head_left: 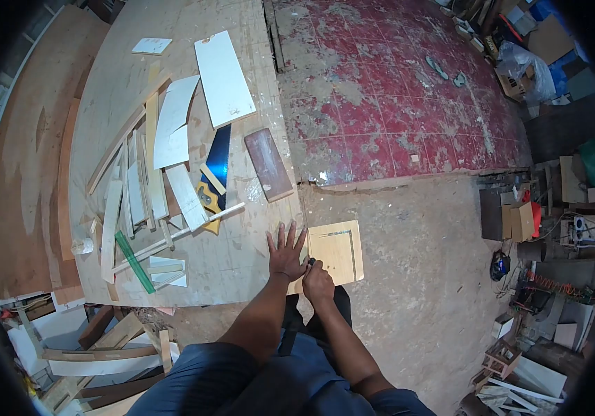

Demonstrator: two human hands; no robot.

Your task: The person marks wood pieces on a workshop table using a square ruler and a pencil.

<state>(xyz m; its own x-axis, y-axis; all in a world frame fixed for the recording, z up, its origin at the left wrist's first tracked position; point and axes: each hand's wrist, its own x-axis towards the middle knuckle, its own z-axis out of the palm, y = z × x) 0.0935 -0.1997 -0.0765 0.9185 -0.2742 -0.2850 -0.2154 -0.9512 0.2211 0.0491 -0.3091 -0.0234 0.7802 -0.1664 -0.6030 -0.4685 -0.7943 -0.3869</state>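
My left hand (286,256) lies with its fingers spread on the edge of the wooden worktable (242,270), beside a pale square board (335,251). That board juts past the table edge and has a dark L-shaped line along its far and right sides. Close by, my right hand (318,283) is closed around a small dark-handled tool (312,261). Only the dark end of this tool shows, and its kind is hidden. A brown block (268,164) rests on the table ahead of my left hand.
A handsaw with a yellow handle (209,198) lies among white panels (225,78) and wood strips (152,139). A green strip (134,262) is at the left. Offcuts (114,347) are piled below the table. Boxes (517,220) and tools line the right wall. Slippers (437,67) lie on red flooring.
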